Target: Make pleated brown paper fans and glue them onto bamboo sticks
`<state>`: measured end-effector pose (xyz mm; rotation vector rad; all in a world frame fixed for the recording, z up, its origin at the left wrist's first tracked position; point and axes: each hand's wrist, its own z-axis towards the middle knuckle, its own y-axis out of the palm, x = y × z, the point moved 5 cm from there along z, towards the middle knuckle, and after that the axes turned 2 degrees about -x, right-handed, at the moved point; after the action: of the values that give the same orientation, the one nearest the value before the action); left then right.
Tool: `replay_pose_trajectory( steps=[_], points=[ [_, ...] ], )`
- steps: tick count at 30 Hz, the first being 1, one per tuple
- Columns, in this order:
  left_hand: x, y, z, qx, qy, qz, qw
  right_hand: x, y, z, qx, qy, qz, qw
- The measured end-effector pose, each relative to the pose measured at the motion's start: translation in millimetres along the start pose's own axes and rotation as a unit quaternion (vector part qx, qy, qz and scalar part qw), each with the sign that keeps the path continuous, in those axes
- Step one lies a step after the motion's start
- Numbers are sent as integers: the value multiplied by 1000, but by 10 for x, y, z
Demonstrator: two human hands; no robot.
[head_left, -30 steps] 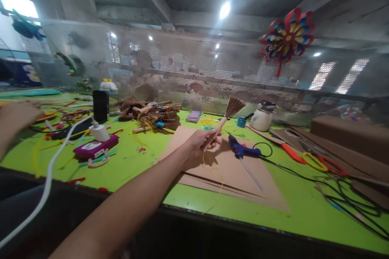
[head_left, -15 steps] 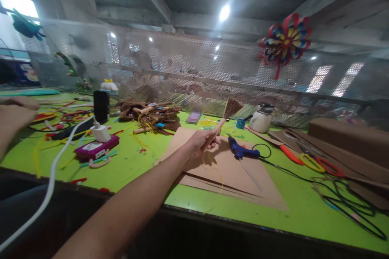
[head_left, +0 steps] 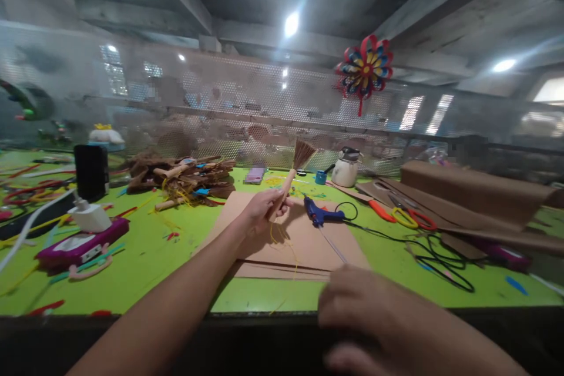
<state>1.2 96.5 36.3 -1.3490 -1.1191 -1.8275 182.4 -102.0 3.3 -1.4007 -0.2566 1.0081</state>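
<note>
My left hand point(head_left: 268, 207) is closed round the pale handle of a small brush-like broom point(head_left: 303, 154), whose brown bristles fan upward. Below that hand, thin yellow strands point(head_left: 282, 238) dangle over brown cardboard sheets point(head_left: 247, 249). At the lower right, my right hand point(head_left: 352, 305) is raised above the front edge of the table. Its fingers look curled but are smeared by motion, so its grip is unclear. Nearest to it lies a clear glue stick point(head_left: 332, 245), sticking out of a blue glue gun point(head_left: 321, 212) on the cardboard.
Scissors point(head_left: 412, 218) and an orange-handled tool point(head_left: 381, 210) lie to the right, beside tangled black cable point(head_left: 449, 267). A cream jug point(head_left: 344, 171) stands behind. Leftward are a pile of brown paper pieces point(head_left: 176, 179), a purple power strip point(head_left: 81, 247) and a phone point(head_left: 91, 171).
My view has turned to the right. My right hand has come in at the lower right. The hand at the far left edge is out of view. My left hand keeps hold of the broom.
</note>
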Motion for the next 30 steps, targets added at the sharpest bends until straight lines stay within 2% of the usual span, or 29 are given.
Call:
replay_pose_trajectory(
  steps=[3,5,6,10,13,16,19,22,25,30],
  points=[
    [4,-25,23,0,22,-18,1000,7,-556,704,23,36,18,999],
    [-3,-52,37,9,19,-28,999,214,-740,995,79,62,43,994],
    [-8,-61,42,11,13,-35,999,351,-761,1098,98,75,57,991],
    [6,-67,40,7,6,-50,999,825,-671,1414,151,102,169,969],
    [16,-78,30,21,11,-52,998,978,-644,1641,193,114,249,942],
    [9,-80,26,35,12,-50,998,1015,-632,1803,214,109,303,922],
    [24,-71,26,49,26,-42,998,1033,-553,1847,209,102,332,914],
    [50,-49,27,49,46,-37,997,1037,-423,1820,185,92,346,915],
    [53,-19,29,26,61,-41,997,1003,-328,1789,170,74,343,921],
    [-25,-11,33,38,49,-39,997,830,-258,1793,149,67,340,926]
  ],
)
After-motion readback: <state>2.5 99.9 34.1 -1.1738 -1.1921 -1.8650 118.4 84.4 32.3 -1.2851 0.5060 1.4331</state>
